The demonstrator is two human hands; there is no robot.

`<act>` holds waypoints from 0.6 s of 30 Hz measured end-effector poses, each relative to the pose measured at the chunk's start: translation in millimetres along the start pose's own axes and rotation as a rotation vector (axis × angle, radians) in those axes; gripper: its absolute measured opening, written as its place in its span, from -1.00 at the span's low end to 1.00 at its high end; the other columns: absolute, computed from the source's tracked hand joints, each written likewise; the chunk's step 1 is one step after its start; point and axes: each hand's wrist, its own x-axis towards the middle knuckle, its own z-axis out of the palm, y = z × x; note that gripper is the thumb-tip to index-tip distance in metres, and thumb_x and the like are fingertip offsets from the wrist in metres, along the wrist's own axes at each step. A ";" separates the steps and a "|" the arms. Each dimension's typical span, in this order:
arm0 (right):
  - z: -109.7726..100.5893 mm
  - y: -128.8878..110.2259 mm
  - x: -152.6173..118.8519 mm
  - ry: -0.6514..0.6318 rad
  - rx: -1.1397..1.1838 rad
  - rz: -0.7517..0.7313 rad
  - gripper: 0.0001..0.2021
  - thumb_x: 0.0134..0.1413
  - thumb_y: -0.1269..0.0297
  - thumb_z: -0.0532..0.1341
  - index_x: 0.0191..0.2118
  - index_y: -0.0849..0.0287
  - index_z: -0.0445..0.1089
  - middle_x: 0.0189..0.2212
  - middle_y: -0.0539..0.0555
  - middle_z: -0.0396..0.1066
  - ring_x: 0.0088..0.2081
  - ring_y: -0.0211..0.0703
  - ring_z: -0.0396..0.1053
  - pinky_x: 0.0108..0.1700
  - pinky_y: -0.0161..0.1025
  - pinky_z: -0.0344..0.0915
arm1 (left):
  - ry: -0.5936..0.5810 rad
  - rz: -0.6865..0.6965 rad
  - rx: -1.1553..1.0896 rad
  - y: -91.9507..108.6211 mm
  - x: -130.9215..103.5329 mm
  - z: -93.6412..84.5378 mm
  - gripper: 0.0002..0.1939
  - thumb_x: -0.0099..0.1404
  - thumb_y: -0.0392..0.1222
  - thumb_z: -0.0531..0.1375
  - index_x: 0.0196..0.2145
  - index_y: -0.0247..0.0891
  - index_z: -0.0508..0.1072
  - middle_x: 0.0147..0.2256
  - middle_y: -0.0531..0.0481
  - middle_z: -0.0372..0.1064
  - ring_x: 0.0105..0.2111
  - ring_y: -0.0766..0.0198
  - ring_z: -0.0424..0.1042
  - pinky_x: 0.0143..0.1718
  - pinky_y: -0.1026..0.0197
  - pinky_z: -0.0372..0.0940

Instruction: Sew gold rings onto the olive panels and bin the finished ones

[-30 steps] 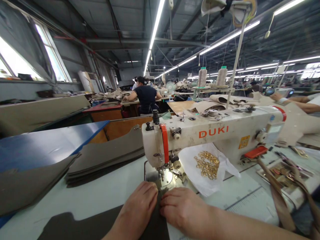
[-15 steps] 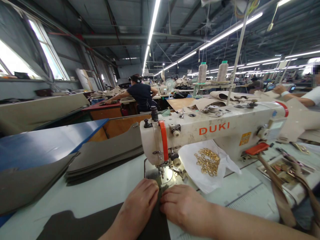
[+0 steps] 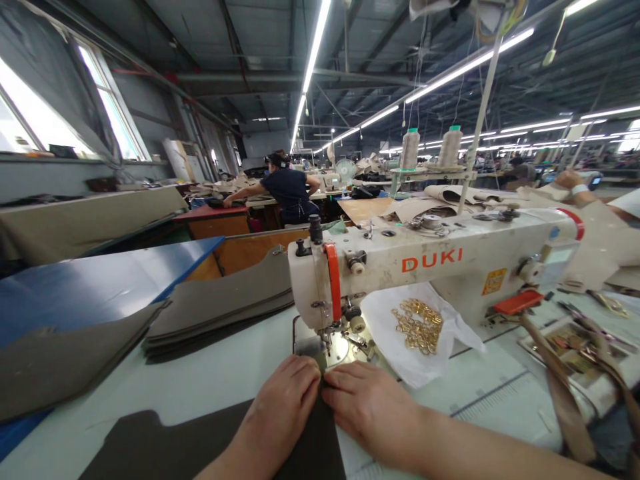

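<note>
A dark grey-brown cut panel (image 3: 200, 440) lies flat on the pale table, its far edge just in front of the sewing machine (image 3: 430, 260). My left hand (image 3: 287, 403) is closed on the panel's far end, fingertips pinched. Right beside it, my right hand (image 3: 367, 407) has its fingers bent and pressed together on the same panel's right edge. Both sets of fingertips nearly meet, a little short of the lit needle plate (image 3: 337, 350) and the presser foot. Whatever small part may lie between the fingers is hidden.
Gold-coloured metal rings (image 3: 420, 325) lie on white paper (image 3: 383, 333) under the machine arm. Stacked panels (image 3: 220, 300) stand at left. A parts tray (image 3: 575, 350) with brown straps (image 3: 563, 400) sits at right. One co-worker (image 3: 290, 190) stands ahead; another's arm shows at far right.
The view has shifted slightly, so the scene sits a little further right. Both hands stay at the panel's far end, with hardly any movement.
</note>
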 end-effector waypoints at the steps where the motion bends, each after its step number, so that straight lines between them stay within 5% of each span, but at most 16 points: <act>1: 0.9 0.0 0.3 -0.004 -0.013 0.002 -0.86 0.20 0.40 0.11 -0.16 0.24 0.37 -0.17 0.10 0.44 -0.09 -0.12 0.33 0.04 -0.23 0.23 | -0.003 0.002 -0.003 0.0 -0.5 -0.2 -0.80 0.27 -0.41 0.01 -0.39 -0.22 0.38 -0.42 0.00 0.43 -0.38 0.23 0.44 -0.31 0.19 0.40; 18: 2.1 27.9 5.6 -0.032 -0.182 -0.065 -0.90 0.23 0.35 0.11 -0.30 0.23 0.34 -0.32 0.05 0.40 -0.24 -0.15 0.31 -0.16 -0.23 0.22 | 0.015 0.026 0.001 -11.6 18.2 13.8 -0.78 0.25 -0.41 0.02 -0.44 -0.19 0.38 -0.42 0.02 0.47 -0.37 0.22 0.46 -0.29 0.18 0.41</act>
